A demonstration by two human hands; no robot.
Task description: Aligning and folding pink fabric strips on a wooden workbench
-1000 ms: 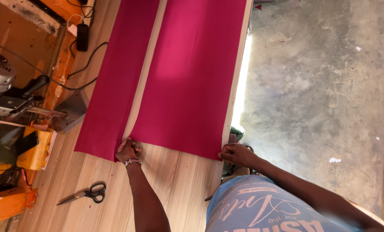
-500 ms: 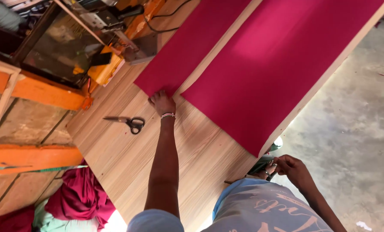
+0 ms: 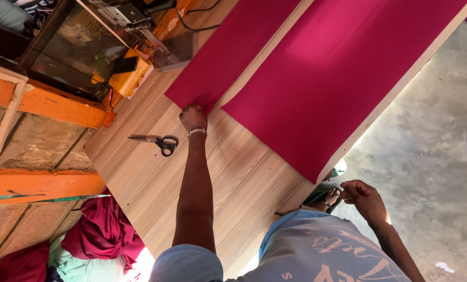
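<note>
Left hand [image 3: 193, 117] closed, pinching the near corner of the narrow magenta fabric strip [image 3: 228, 57] on the wooden bench [image 3: 233, 177]. Right hand [image 3: 366, 198] off the bench's right edge, fingers curled, grip unclear. Black-handled scissors [image 3: 158, 142] just left of the left hand.

A pale wooden table [image 3: 233, 183] carries two magenta fabric strips [image 3: 338, 78] and black-handled scissors [image 3: 158, 142].

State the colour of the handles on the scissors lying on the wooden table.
Black handles on the metal-bladed scissors, clearest in the head view, beside the left hand.
</note>
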